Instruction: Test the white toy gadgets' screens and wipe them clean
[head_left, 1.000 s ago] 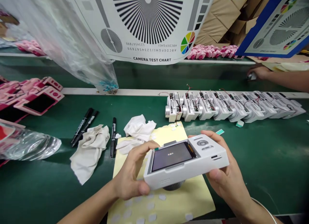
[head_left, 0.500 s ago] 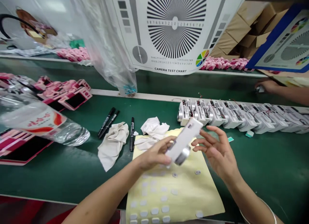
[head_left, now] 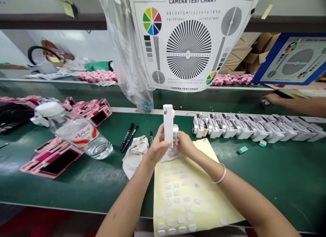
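A white camera (head_left: 168, 123) stands upright on its narrow side in my left hand (head_left: 159, 147), which wraps round its left and lower part. Its ribbed silver lens (head_left: 175, 132) points right. My right hand (head_left: 184, 144) has its fingers closed at the lens, with the fingertips partly hidden. Below both hands lies a yellow sheet (head_left: 211, 196) with rows of small white pads. A crumpled white cloth (head_left: 169, 155) is partly covered by my hands, and another cloth (head_left: 136, 153) lies to the left.
Opened white cameras (head_left: 229, 125) line the bench's back right. Black markers (head_left: 129, 136), a water bottle (head_left: 81, 133) and pink cameras (head_left: 54, 158) are at left. A camera test chart (head_left: 188, 50) hangs ahead. Another person's hand (head_left: 272, 98) reaches in at far right.
The white camera has been raised and turned from tilted to upright. My right hand, open and apart before, has moved left onto the lens. The view has tipped upward.
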{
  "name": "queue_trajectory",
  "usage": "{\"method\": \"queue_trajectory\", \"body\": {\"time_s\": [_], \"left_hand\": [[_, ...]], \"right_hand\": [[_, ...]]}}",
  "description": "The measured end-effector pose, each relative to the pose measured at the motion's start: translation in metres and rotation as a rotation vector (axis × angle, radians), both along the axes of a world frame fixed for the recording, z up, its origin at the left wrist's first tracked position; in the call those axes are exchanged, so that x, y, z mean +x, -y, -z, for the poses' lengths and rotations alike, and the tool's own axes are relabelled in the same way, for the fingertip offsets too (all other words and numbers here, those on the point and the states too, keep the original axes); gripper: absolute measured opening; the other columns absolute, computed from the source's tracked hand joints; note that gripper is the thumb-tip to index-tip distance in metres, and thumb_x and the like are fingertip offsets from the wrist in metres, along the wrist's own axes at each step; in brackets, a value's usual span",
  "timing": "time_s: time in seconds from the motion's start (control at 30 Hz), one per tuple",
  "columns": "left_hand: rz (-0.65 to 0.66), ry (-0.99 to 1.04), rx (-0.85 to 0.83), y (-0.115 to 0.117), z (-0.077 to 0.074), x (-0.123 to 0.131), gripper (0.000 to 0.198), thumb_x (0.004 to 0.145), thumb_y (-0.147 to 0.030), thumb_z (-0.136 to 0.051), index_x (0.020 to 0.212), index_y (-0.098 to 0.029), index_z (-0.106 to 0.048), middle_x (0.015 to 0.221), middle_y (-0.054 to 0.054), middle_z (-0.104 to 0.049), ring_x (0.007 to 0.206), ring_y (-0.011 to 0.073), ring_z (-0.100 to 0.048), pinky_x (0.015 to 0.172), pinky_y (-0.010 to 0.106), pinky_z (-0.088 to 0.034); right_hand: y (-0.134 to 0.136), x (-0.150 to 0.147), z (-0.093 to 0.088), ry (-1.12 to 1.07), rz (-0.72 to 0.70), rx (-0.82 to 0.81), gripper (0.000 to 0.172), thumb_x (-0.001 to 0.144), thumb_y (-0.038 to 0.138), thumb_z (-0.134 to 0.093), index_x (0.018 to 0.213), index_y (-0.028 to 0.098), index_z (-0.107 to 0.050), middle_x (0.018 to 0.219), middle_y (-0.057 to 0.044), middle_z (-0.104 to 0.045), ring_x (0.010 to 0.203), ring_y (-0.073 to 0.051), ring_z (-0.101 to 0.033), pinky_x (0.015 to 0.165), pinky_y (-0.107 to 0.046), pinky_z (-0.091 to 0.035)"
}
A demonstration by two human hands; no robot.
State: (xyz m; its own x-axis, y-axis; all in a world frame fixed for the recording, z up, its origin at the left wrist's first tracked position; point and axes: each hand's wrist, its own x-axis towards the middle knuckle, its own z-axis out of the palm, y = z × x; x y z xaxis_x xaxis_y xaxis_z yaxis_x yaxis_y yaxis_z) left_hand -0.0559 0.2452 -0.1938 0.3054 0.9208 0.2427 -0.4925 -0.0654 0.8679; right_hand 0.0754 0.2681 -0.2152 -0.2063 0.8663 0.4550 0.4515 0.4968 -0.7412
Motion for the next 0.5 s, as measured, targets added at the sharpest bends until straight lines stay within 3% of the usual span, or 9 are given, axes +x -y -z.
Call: {"method": "queue_trajectory", "body": {"time_s": [0.13, 0.23, 0.3, 0.37, 0.43, 0.5], "left_hand": [[0.074, -0.039, -0.06, 0.004, 0.003, 0.008, 0.074, 0.052, -0.036, -0.074, 0.114, -0.019, -0.037, 0.086, 0.002, -0.055, 0.061, 0.0118, -0.052, 0.059, 0.027, -0.044], [0.121, -0.129, -0.114, 0.01, 0.01, 0.019, 0.077, 0.05, -0.042, -0.077, 0.113, -0.018, -0.038, 0.09, 0.005, -0.054, 0.064, 0.0121, -0.052, 0.055, 0.025, -0.044], [0.155, -0.176, -0.142, 0.016, 0.015, 0.029, 0.078, 0.05, -0.042, -0.078, 0.113, -0.018, -0.039, 0.09, 0.005, -0.054, 0.067, 0.0134, -0.052, 0.056, 0.025, -0.044], [0.192, -0.23, -0.12, 0.023, 0.02, 0.038, 0.074, 0.052, -0.041, -0.077, 0.113, -0.017, -0.042, 0.092, 0.006, -0.055, 0.074, 0.0162, -0.053, 0.063, 0.027, -0.045], [0.201, -0.295, -0.056, 0.029, 0.023, 0.045, 0.069, 0.056, -0.039, -0.075, 0.113, -0.016, -0.045, 0.101, 0.009, -0.054, 0.088, 0.0215, -0.053, 0.075, 0.031, -0.044], [0.16, -0.352, -0.014, 0.034, 0.024, 0.048, 0.069, 0.058, -0.038, -0.074, 0.115, -0.015, -0.043, 0.113, 0.011, -0.05, 0.103, 0.0271, -0.048, 0.086, 0.035, -0.039]], "right_hand": [[0.007, 0.056, -0.028, -0.127, 0.166, 0.044, 0.021, 0.074, 0.008, -0.032, 0.067, 0.02, -0.047, 0.065, 0.0, -0.05, 0.062, -0.013, -0.048, 0.056, -0.023, -0.04], [0.035, 0.092, -0.046, -0.229, 0.278, 0.069, 0.018, 0.083, 0.017, -0.034, 0.067, 0.022, -0.042, 0.056, 0.003, -0.04, 0.048, -0.011, -0.039, 0.043, -0.023, -0.033], [0.058, 0.097, -0.05, -0.168, 0.319, 0.162, 0.009, 0.083, 0.021, -0.046, 0.074, 0.022, -0.048, 0.059, 0.002, -0.044, 0.049, -0.012, -0.041, 0.044, -0.024, -0.034], [0.076, 0.091, -0.047, 0.022, 0.224, 0.388, 0.006, 0.079, 0.016, -0.054, 0.079, 0.022, -0.053, 0.068, -0.001, -0.051, 0.059, -0.015, -0.047, 0.051, -0.028, -0.039], [0.082, 0.082, -0.042, 0.169, 0.117, 0.623, 0.012, 0.077, 0.011, -0.054, 0.083, 0.021, -0.056, 0.071, -0.002, -0.052, 0.065, -0.016, -0.048, 0.058, -0.032, -0.041], [0.079, 0.079, -0.037, 0.219, 0.185, 0.728, 0.014, 0.076, 0.01, -0.055, 0.082, 0.021, -0.059, 0.072, -0.003, -0.052, 0.07, -0.018, -0.048, 0.063, -0.035, -0.04]]}}
